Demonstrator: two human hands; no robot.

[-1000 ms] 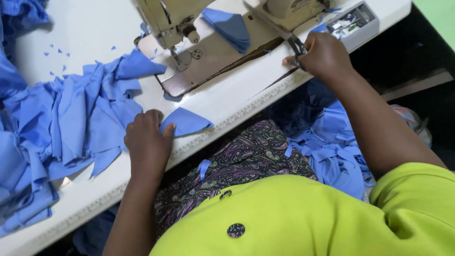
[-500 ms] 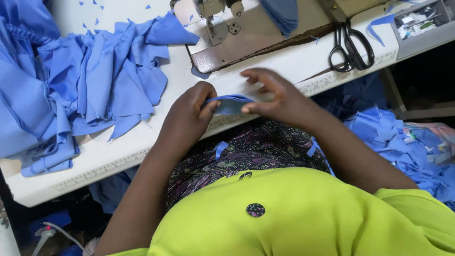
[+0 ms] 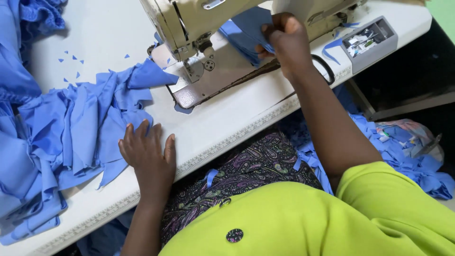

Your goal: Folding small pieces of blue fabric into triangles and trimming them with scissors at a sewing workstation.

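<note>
Right hand (image 3: 284,40) pinches a blue fabric piece (image 3: 246,33) on the sewing machine (image 3: 189,23) bed, behind the needle. Left hand (image 3: 149,154) lies spread, flat on the white table (image 3: 227,118), touching the blue fabric pile (image 3: 71,128). Risk — the single-handed piece could skew; black scissors (image 3: 327,71) lie beside the wrist.
</note>
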